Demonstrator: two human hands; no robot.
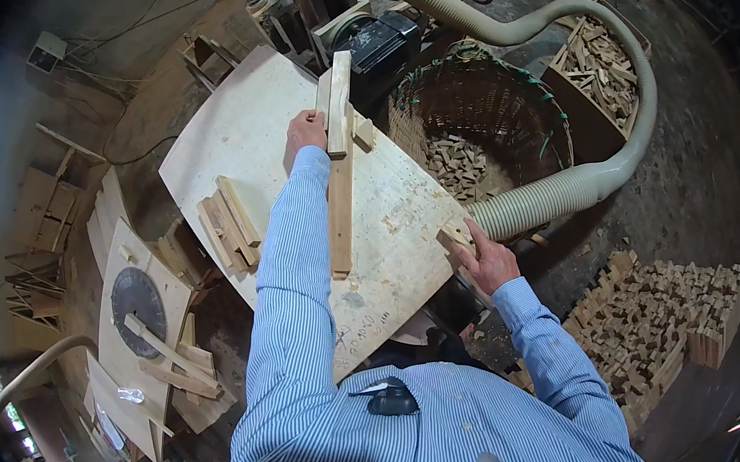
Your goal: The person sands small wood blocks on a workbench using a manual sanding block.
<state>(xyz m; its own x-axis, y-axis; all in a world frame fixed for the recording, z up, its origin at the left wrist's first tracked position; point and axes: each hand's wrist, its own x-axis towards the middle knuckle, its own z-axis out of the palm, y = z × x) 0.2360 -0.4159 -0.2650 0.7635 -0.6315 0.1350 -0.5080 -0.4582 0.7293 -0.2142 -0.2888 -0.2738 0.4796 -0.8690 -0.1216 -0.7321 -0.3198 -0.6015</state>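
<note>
My left hand (307, 132) is closed at the far part of a pale wooden worktable (288, 231). Its fingertips press on a short wooden strip (324, 99) beside a longer upright wooden piece (339, 98). A long wooden bar (342, 207) runs from there toward me. A small wood block (364, 134) sits against the right side of this stack. At the table's right corner my right hand (490, 258) grips a short wooden block (456, 237), partly covered by the fingers. Several wooden pieces (228, 224) lie in a group left of my left forearm.
Right of the table, a woven basket (549, 119) holds small wood offcuts (463, 166). A ribbed hose (549, 200) curves past it. Stacked wood blocks (672, 315) lie at lower right. A dark motor (377, 48) stands beyond the table. On the left is a round saw blade (136, 299).
</note>
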